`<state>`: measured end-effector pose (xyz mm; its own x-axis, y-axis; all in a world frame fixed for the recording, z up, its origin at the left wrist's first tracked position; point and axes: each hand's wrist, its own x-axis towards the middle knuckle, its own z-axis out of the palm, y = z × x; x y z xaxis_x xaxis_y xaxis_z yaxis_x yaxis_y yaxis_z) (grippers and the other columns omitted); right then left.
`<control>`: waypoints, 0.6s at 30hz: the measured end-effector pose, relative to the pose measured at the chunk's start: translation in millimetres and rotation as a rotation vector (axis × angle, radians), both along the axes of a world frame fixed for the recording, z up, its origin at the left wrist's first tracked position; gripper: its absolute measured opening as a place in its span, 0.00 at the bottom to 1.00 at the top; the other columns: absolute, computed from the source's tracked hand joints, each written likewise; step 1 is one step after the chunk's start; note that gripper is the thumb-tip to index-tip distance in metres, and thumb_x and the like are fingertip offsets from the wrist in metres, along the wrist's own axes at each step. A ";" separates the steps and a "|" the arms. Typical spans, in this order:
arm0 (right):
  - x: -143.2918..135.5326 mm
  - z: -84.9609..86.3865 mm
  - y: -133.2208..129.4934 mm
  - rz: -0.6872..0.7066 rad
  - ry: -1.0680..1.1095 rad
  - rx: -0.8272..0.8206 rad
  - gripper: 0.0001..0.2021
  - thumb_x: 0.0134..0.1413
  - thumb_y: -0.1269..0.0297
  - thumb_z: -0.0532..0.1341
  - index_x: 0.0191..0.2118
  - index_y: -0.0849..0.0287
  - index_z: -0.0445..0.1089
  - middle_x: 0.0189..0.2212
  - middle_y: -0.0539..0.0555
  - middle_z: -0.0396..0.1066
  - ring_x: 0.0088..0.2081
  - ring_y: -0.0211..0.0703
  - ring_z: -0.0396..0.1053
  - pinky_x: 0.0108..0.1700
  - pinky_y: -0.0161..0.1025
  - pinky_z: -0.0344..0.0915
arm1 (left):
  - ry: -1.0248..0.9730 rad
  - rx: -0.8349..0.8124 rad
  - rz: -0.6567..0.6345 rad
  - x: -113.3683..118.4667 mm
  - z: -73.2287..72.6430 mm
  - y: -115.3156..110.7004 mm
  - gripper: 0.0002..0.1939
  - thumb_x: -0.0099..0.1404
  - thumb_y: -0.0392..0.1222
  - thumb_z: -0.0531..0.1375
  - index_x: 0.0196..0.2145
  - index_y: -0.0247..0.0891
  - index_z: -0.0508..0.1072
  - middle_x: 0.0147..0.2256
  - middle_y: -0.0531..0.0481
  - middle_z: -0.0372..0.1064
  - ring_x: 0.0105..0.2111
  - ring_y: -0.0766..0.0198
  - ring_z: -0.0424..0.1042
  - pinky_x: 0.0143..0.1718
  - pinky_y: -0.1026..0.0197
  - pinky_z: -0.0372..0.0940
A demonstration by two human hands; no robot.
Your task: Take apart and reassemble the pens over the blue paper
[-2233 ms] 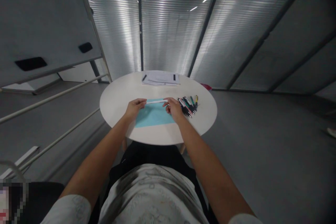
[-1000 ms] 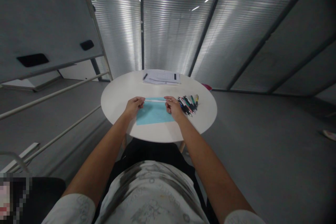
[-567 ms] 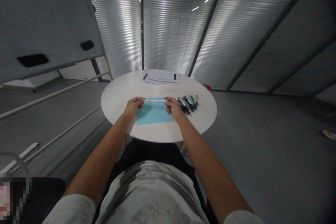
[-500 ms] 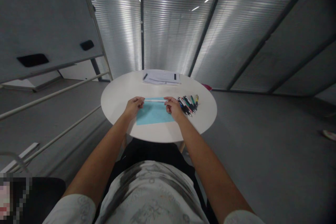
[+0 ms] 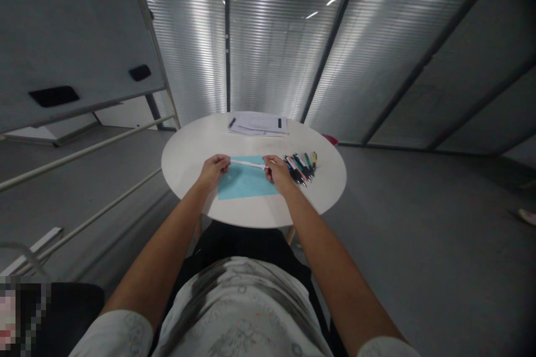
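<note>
Between my hands runs a narrow white strip, stretched nearly level; its material is too small to tell. My left hand pinches the strip's left end with closed fingers. At the other end, my right hand grips it between thumb and fingers. Beneath lies a light blue sheet on the round white table. Both hands are over its side edges and hide parts of them. Just right of my right hand is a bunch of pens in several colours.
A stack of papers with dark items on it lies at the far side of the white table. To the left stands a whiteboard frame with metal rails. A blinds-covered glass wall rises behind the table.
The white strip has turned and now looks thinner, its right end a little lower and nearer me. My hands have hardly moved and still hold both ends.
</note>
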<state>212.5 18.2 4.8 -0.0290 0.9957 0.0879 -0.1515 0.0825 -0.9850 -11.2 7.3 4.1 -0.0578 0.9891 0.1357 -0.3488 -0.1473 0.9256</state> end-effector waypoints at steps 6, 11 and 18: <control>0.1 -3.4 3.6 -0.020 0.034 0.053 0.20 0.43 0.47 0.66 0.35 0.57 0.65 0.17 0.41 0.62 0.12 0.27 0.53 0.12 0.28 0.45 | 0.000 0.006 -0.007 0.1 1.5 -1.8 0.14 0.46 0.43 0.70 0.28 0.34 0.73 0.24 0.53 0.66 0.21 0.71 0.62 0.25 0.64 0.56; 0.7 -6.6 5.8 -0.037 0.015 0.108 0.20 0.45 0.46 0.66 0.33 0.57 0.65 0.21 0.43 0.65 0.12 0.26 0.54 0.12 0.28 0.45 | -0.016 0.002 -0.011 -0.1 -0.3 0.1 0.13 0.47 0.43 0.70 0.28 0.34 0.73 0.21 0.53 0.64 0.21 0.71 0.62 0.24 0.65 0.56; 1.5 -3.9 3.3 -0.024 -0.009 0.124 0.19 0.44 0.48 0.66 0.33 0.57 0.65 0.28 0.46 0.70 0.13 0.25 0.55 0.12 0.28 0.45 | -0.005 0.005 -0.014 -0.9 -3.2 2.7 0.15 0.47 0.45 0.70 0.28 0.34 0.73 0.21 0.53 0.64 0.21 0.71 0.62 0.25 0.65 0.57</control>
